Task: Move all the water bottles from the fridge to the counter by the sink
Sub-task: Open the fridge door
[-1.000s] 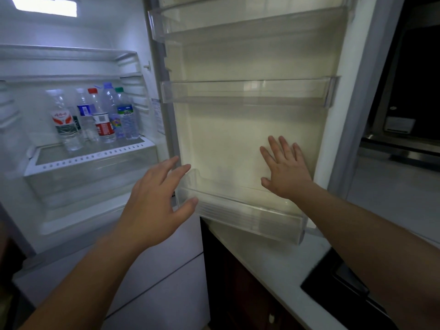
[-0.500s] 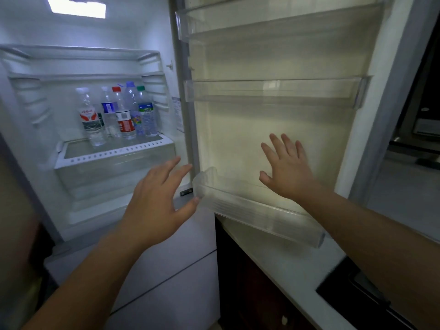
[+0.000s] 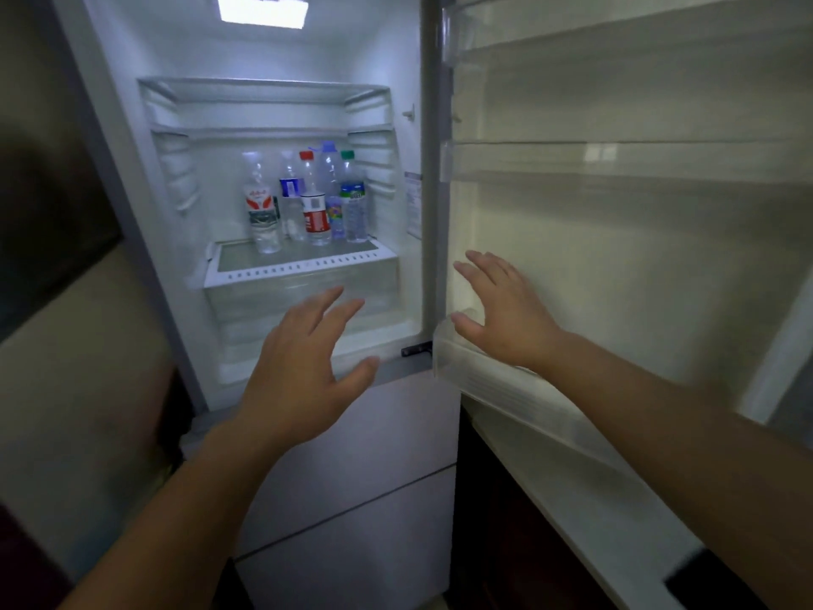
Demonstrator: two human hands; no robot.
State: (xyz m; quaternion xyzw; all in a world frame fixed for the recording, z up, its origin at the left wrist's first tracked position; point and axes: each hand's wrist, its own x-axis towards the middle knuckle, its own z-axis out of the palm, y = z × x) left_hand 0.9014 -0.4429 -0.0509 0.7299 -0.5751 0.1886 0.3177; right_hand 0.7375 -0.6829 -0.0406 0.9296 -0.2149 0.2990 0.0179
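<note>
Fridge: the fridge point(image 3: 132, 178) stands open, with a light on at the top inside.
Door: the fridge door point(image 3: 638, 239) swings out to the right, and its clear racks show nothing in them.
Bottles: five water bottles point(image 3: 308, 200) stand close together on the glass shelf point(image 3: 303, 268) in the fridge, near the back.
Caps: one bottle has a red cap, one a green cap, one a blue cap; the other two have clear tops.
Drawer: a clear drawer point(image 3: 299, 306) sits right under the shelf.
Left hand: the left hand point(image 3: 303, 367) is up in front of the drawer, below the bottles. Its fingers are spread wide and it holds nothing.
Right hand: the right hand point(image 3: 506, 310) is by the inner edge of the door, just above the lowest door rack point(image 3: 492, 380). Its fingers are straight and spread, and it holds nothing. I cannot tell if it touches the door.
Counter: a pale counter point(image 3: 585, 512) runs under the door at the right.
</note>
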